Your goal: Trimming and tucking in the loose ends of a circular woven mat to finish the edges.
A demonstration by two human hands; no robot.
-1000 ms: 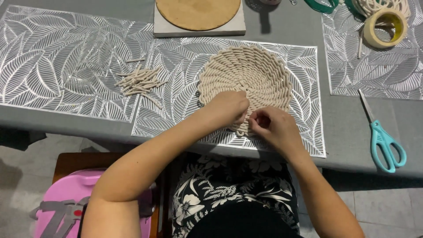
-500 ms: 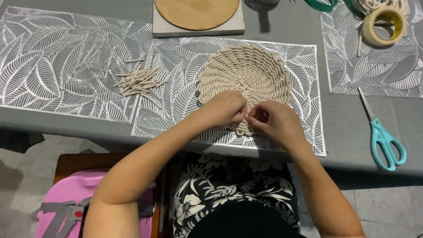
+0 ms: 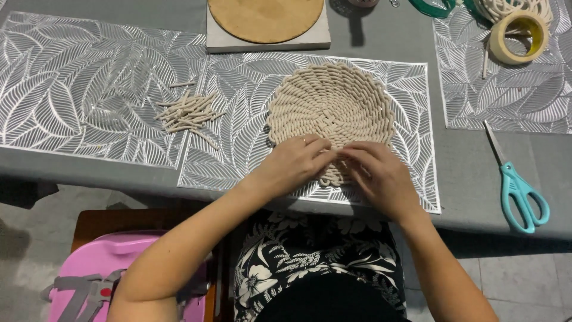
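Both hands at near rim of round cream woven-rope mat [image 3: 329, 107].

Mat lies flat on silver leaf-patterned placemat [image 3: 238, 149], centred directly ahead of the person; no long axis (round). Left hand [image 3: 290, 166] curled, fingers pressed on the near rim; right hand [image 3: 381, 177] likewise curled, fingertips pinching the rope edge where the two hands meet. Whether a loose rope end is held: cannot tell. Both hands equally near; mat body extends away from them. Pile of short cream rope offcuts [image 3: 187, 112] to the left, teal-handled scissors [image 3: 517, 185] to the right, well apart.
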